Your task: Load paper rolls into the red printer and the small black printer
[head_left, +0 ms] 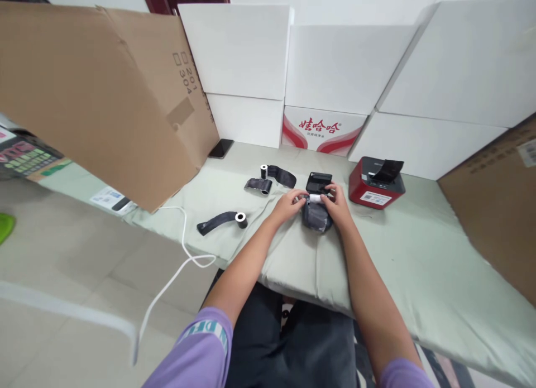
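Note:
On the cloth-covered table, my left hand and my right hand meet at a small roll whose white side shows. The fingers of both hands are closed at its two ends. From the roll a wide, glossy black strip lies toward me. Just beyond my fingers is a black boxy piece, like a small device or its lid; my right fingertips are near its edge. What lies under the roll is hidden by my fingers.
Left of my hands are black rolls with white ends and another such roll, strips unwound. A red printer stands right, a black strip on top. White boxes, a cardboard box, a phone and a white cable surround.

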Demonstrator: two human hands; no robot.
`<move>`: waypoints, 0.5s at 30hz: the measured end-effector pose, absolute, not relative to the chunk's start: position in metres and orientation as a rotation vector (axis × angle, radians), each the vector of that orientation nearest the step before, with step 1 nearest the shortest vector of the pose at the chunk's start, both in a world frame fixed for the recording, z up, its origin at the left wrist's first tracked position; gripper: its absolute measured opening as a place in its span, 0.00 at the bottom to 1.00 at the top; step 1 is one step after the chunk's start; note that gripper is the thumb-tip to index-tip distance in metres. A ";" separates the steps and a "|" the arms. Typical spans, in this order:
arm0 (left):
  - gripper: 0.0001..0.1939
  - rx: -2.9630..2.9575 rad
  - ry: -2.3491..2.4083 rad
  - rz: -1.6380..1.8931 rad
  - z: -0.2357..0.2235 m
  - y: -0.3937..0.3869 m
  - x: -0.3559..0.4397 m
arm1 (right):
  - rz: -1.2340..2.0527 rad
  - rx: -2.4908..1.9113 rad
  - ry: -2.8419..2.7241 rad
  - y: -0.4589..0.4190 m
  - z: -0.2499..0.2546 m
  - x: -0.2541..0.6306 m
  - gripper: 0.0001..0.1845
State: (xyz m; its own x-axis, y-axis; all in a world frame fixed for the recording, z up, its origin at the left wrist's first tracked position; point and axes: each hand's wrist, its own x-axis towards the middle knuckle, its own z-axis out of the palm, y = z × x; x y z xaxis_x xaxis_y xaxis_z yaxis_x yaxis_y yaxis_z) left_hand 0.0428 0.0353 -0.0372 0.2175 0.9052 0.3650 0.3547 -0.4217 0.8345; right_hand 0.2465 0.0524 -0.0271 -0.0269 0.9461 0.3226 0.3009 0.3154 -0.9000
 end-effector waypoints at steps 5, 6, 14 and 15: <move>0.15 1.889 1.183 1.143 -0.036 0.034 0.042 | 0.770 -1.285 -1.609 0.053 -0.026 0.251 0.09; 0.15 1.887 1.189 1.134 -0.036 0.035 0.042 | 0.766 -1.311 -1.620 0.053 -0.026 0.251 0.08; 0.16 1.869 1.188 1.139 -0.036 0.033 0.042 | 0.880 -1.086 -1.318 0.048 -0.021 0.241 0.18; 0.17 1.858 1.187 1.145 -0.036 0.033 0.042 | 0.880 -1.059 -1.291 0.047 -0.018 0.241 0.18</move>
